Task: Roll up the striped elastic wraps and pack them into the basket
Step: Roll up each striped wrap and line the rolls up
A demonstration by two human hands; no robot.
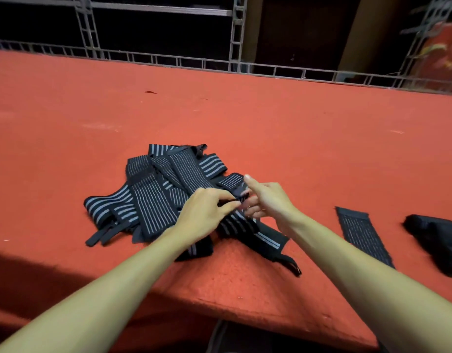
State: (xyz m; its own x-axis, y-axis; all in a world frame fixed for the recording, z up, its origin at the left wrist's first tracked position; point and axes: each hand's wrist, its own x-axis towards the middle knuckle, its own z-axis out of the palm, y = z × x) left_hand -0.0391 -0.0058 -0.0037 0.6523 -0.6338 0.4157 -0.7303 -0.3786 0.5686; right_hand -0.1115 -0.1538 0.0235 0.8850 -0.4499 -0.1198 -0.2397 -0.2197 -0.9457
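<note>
Several striped elastic wraps [156,189] lie in a loose, unrolled pile on the red table [296,123]. At the pile's right edge the left hand [204,212] pinches one wrap's end, and the right hand [268,200] curls its fingers beneath that end, grip unclear. Right of the pile lie a flat black strip [362,235] and a dark bundle [438,240], with no basket showing. One wrap seems to be being singled out, and it needs pulling free, then tight rolling.

One left hand [204,215], one right hand [266,200], one striped-wrap heap [153,189], one flat wrap [362,235], one black bundle [438,240].
</note>
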